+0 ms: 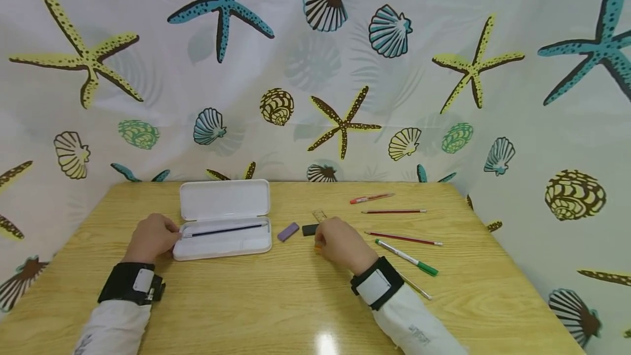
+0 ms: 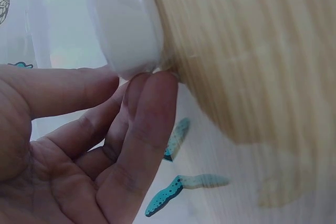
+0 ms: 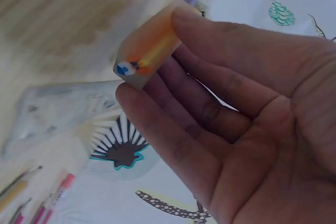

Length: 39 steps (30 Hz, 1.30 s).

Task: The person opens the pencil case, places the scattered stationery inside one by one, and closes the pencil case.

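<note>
At the left of the table, an open white pencil case (image 1: pixel 222 248) lies with its lid tilted back. A dark blue pencil (image 1: pixel 227 230) rests inside it. My left hand (image 1: pixel 151 239) pinches the case's left end, thumb and fingertips meeting at its rounded corner (image 2: pixel 131 51) in the left wrist view. Over the middle of the table, my right hand (image 1: pixel 345 242) holds a small orange block (image 3: pixel 152 45) between thumb and fingers. A blue-and-white mark is printed on the block near one end. In the head view the hand mostly hides it.
Between the case and my right hand lie a purple eraser (image 1: pixel 288 232) and a black block (image 1: pixel 309 229). Behind that hand is a clear ruler (image 1: pixel 319 216), partly hidden. Further right are a red pen (image 1: pixel 372 198), red pencils (image 1: pixel 394 211), a green-capped marker (image 1: pixel 406 257) and another pencil (image 1: pixel 416 286).
</note>
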Tool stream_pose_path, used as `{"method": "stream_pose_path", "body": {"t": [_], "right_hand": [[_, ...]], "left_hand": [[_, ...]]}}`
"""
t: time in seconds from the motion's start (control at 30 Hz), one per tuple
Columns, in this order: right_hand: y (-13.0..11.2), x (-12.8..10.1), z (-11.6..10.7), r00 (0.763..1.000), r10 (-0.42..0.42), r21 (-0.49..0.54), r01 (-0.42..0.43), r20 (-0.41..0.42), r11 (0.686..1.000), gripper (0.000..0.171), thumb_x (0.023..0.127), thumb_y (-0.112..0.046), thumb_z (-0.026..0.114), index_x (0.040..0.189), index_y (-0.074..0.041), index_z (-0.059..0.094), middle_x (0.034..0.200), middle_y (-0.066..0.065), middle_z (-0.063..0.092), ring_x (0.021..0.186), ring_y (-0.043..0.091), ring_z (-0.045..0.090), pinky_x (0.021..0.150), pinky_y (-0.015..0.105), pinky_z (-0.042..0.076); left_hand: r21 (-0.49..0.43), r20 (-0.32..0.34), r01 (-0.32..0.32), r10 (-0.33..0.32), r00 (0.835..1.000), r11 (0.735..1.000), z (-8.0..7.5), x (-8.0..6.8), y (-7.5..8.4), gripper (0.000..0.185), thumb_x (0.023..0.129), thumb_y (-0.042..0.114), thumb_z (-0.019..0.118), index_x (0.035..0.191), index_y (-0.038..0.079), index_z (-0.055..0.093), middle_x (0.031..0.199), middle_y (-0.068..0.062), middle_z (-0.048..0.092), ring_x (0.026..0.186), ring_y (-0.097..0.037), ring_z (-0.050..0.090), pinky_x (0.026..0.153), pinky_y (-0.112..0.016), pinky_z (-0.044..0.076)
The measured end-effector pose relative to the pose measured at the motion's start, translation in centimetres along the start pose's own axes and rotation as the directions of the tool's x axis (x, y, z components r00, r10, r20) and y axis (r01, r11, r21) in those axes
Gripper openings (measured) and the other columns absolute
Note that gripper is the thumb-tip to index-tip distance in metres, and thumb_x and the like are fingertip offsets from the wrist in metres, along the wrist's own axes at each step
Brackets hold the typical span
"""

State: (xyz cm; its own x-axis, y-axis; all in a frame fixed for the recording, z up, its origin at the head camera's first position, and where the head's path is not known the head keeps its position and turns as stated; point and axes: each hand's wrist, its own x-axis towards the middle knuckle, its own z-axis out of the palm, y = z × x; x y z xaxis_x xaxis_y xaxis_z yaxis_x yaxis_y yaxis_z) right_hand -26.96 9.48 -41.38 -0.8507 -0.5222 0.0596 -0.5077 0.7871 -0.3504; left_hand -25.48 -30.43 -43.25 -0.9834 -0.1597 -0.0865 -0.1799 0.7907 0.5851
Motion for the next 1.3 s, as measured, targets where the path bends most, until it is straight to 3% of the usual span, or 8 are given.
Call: {"method": "stream_pose_path", "body": {"t": [0.3, 0.67, 0.8, 0.93, 1.3], "right_hand": [[-2.8, 1.2, -0.6, 0.995, -0.083, -0.069, 0.08, -0.048, 0.994, 0.009, 0.085, 0.002, 0.079, 0.083, -0.006, 0.076, 0.083, 0.002, 0.068, 0.076, 0.012, 0.056, 0.074, 0.031, 0.051], [-8.5, 4.2, -2.4, 0.993, -0.115, -0.079, 0.113, -0.018, 0.99, 0.008, 0.087, -0.005, 0.082, 0.093, -0.009, 0.077, 0.088, -0.001, 0.068, 0.079, 0.011, 0.059, 0.07, 0.022, 0.05], [-9.9, 5.1, -2.3, 0.988, -0.155, -0.102, 0.152, -0.023, 0.983, 0.009, 0.09, -0.005, 0.079, 0.098, -0.009, 0.079, 0.096, 0.001, 0.072, 0.086, 0.011, 0.064, 0.075, 0.022, 0.053], [-11.0, 6.0, -2.1, 0.98, -0.196, -0.111, 0.191, -0.038, 0.975, 0.013, 0.09, -0.004, 0.079, 0.102, -0.008, 0.08, 0.1, 0.001, 0.075, 0.093, 0.013, 0.068, 0.085, 0.025, 0.054], [-12.6, 7.5, -1.7, 0.978, -0.205, -0.097, 0.2, -0.04, 0.975, 0.012, 0.089, -0.004, 0.079, 0.099, -0.01, 0.081, 0.098, -0.001, 0.075, 0.09, 0.01, 0.066, 0.079, 0.021, 0.053]], "left_hand": [[0.0, 0.005, -0.009, 0.009, 1.0, 1.0, -0.1, -0.2, 0.3, 0.024, 0.093, 0.005, 0.066, 0.101, -0.017, 0.069, 0.083, -0.021, 0.068, 0.063, -0.021, 0.065, 0.056, -0.032, 0.05], [-0.018, 0.008, 0.007, -0.007, 1.0, 1.0, -0.1, -0.2, 0.2, 0.023, 0.094, 0.006, 0.065, 0.101, -0.016, 0.07, 0.084, -0.02, 0.068, 0.062, -0.021, 0.064, 0.056, -0.031, 0.05], [-0.032, 0.013, 0.013, -0.012, 1.0, 0.999, 0.0, -0.3, 0.0, 0.023, 0.094, 0.006, 0.065, 0.1, -0.015, 0.07, 0.083, -0.019, 0.067, 0.061, -0.021, 0.064, 0.055, -0.031, 0.05], [-0.034, 0.013, 0.015, -0.014, 1.0, 0.999, -0.1, -0.3, -0.1, 0.022, 0.094, 0.006, 0.065, 0.099, -0.015, 0.07, 0.082, -0.018, 0.067, 0.061, -0.021, 0.064, 0.055, -0.032, 0.05], [-0.03, -0.005, -0.005, 0.005, 1.0, 1.0, -0.4, -0.4, 0.3, 0.021, 0.093, 0.005, 0.066, 0.099, -0.015, 0.07, 0.08, -0.018, 0.067, 0.061, -0.021, 0.062, 0.055, -0.031, 0.049]]}}
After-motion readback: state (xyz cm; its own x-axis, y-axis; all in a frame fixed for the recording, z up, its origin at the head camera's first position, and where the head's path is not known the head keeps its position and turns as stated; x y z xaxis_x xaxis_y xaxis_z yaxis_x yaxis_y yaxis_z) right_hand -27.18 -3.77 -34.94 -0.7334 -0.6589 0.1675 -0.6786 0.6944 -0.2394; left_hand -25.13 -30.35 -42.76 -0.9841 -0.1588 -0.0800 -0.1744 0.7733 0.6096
